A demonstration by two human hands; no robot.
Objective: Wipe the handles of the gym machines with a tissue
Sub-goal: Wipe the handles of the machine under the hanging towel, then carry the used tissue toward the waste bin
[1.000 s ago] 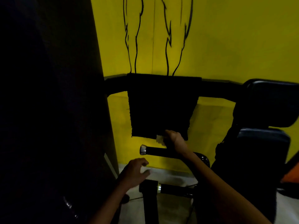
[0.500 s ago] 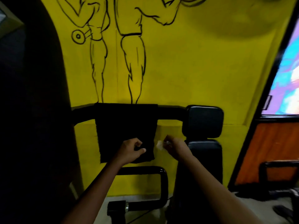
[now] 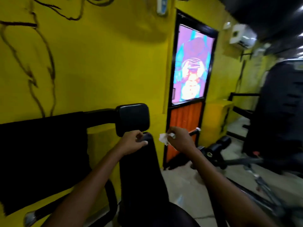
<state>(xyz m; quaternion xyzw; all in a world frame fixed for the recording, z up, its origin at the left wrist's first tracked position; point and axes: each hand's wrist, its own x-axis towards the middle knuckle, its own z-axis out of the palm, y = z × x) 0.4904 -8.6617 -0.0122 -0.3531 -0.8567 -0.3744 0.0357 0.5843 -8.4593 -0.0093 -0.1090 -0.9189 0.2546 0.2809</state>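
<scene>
My right hand pinches a small crumpled white tissue in front of the orange door, just left of a black machine handle with a silver end cap. My left hand is held with curled fingers at the top of the long black back pad; it seems to hold nothing. A second handle with a silver cap shows at the bottom left.
A square black head pad sits above the back pad. A black towel hangs over a bar on the yellow wall. An orange door with a poster stands right. A black weight machine and a floor frame fill the right.
The view has swung right, from the towel and lower handles to the door and machine. My right hand with the tissue has left the lower handle and now sits near the right-hand handle. My left hand rose to the back pad.
</scene>
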